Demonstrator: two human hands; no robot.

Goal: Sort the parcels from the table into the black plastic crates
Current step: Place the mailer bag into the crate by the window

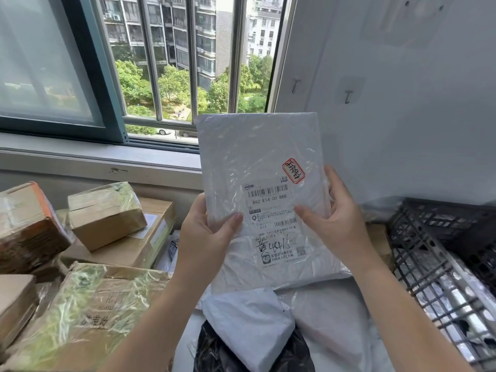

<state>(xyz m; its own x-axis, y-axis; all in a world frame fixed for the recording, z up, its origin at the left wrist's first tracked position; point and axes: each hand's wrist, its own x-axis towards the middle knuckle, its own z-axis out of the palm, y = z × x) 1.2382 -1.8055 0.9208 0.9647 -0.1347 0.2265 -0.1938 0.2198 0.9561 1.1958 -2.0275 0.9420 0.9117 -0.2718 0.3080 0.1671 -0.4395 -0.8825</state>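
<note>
A flat white plastic parcel [261, 162] with a printed shipping label and a red sticker is held upright in front of me, above the table. My left hand [208, 232] grips its lower left edge, thumb on the front. At the lower right edge my right hand [334, 224] grips it, thumb lying across the label. To the right stands a black plastic crate [410, 253] with silver-wrapped parcels [451, 299] inside. More soft parcels lie below: a white one [249, 323] on a black one [214, 350].
Several cardboard boxes are piled at the left: a small taped one [106, 213] on a flat one [150, 237], a large taped one [88, 312] in front. A window with bars is behind, and a white wall with hooks at the right.
</note>
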